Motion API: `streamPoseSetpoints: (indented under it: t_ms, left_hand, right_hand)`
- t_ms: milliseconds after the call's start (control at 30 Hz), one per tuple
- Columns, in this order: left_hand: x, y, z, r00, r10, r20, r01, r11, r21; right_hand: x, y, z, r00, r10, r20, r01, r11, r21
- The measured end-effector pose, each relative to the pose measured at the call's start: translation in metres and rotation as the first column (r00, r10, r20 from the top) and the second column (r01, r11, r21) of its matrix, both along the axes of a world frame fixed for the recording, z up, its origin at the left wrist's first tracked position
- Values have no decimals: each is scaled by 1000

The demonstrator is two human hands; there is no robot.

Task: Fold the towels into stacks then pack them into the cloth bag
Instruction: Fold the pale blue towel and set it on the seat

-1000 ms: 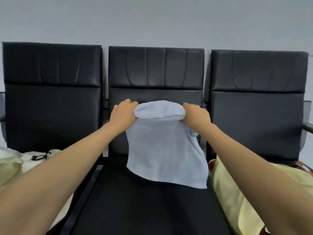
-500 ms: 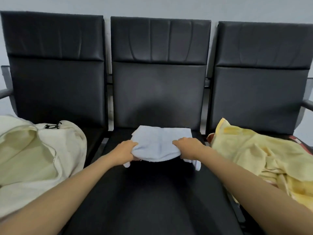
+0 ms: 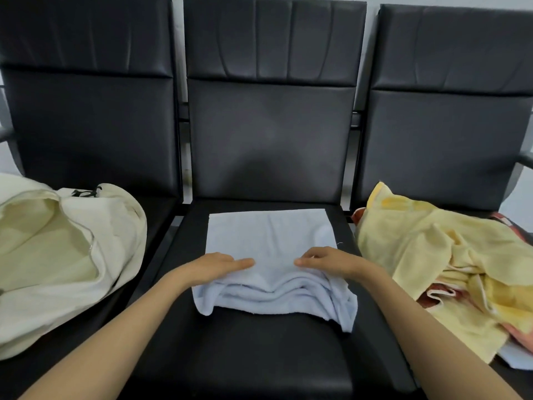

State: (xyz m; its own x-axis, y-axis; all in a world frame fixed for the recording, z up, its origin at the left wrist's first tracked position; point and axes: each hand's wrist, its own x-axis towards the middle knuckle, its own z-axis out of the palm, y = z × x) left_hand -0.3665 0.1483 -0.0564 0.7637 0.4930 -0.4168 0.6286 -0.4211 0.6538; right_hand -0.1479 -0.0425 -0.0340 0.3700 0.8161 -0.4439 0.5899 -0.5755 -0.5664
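A light blue towel (image 3: 268,238) lies on the middle black seat (image 3: 259,350), flat at the back and bunched in folds at its near edge. My left hand (image 3: 215,268) rests flat on its near left part, fingers straight and pointing right. My right hand (image 3: 328,261) rests on its near right part, fingers pointing left and slightly bent. The cream cloth bag (image 3: 57,255) lies open on the left seat. A heap of yellow towels (image 3: 438,255) with a red-patterned one under it covers the right seat.
Three black padded chairs stand in a row against a pale wall, backrests upright behind the seats. A chair armrest (image 3: 525,161) juts out at the far right. A pale blue cloth corner (image 3: 516,357) shows under the yellow heap.
The towel, held up by its top corners a second ago, came down onto the seat. Both hands have let go of it and now rest flat on its near part.
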Motion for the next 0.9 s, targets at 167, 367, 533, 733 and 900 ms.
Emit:
streamPoseSetpoints:
  t_ms: [167, 367, 533, 733, 900]
  left_hand:
    - [4, 3, -15, 906, 144, 398, -202, 974, 107]
    - [12, 3, -33, 954, 22, 299, -145, 907, 395]
    - [6, 10, -35, 989, -144, 16, 127, 912, 390]
    - [-3, 3, -22, 970, -232, -75, 244, 935, 258]
    - [-3, -6, -10, 953, -191, 237, 129, 958, 254]
  right_hand:
    - [15, 6, 0, 944, -10, 331, -55, 981, 186]
    - [14, 14, -27, 962, 37, 269, -80, 986, 149]
    - [9, 7, -21, 965, 153, 214, -135, 986, -94]
    - [-13, 1, -11, 952, 262, 160, -218, 943, -251]
    - [-17, 3, -11, 925, 220, 309, -236, 972, 16]
